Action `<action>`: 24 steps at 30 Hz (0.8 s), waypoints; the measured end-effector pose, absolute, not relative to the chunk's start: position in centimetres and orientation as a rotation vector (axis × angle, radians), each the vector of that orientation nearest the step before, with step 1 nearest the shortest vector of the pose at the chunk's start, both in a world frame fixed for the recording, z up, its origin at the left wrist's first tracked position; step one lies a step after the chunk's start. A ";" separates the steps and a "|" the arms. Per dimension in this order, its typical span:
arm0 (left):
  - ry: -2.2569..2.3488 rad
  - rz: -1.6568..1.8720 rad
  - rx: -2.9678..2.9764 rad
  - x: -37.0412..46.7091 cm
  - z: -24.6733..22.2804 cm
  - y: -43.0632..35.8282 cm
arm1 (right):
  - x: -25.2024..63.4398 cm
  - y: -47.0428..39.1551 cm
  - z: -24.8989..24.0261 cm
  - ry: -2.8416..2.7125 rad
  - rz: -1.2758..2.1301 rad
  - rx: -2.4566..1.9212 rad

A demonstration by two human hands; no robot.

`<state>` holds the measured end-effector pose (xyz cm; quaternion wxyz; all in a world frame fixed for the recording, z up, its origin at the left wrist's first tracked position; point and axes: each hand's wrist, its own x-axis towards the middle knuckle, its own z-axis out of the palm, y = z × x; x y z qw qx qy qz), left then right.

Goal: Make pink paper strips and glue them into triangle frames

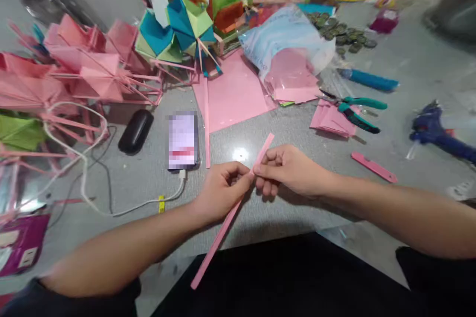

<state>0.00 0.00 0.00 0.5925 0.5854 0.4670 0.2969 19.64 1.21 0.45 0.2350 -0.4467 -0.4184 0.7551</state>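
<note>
A long pink paper strip runs diagonally between my hands, its lower end hanging past the table edge over my lap. My left hand pinches it near the upper part, thumb on top. Right beside it, my right hand grips the same strip between thumb and fingers, and the short upper end sticks out above. Another pink strip lies on the table, partly over a large pink paper sheet. Left of that strip is a phone with a white cable plugged in.
Pink paper wheel models and a multicoloured one crowd the back left. On the right lie pliers, small pink papers, a pink cutter and a blue glue gun. A dark case sits left.
</note>
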 end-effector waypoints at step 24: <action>1.007 0.766 1.050 -0.7 -0.4 0.4 | 21.1 2.2 1.0 -1.665 1.611 -1.168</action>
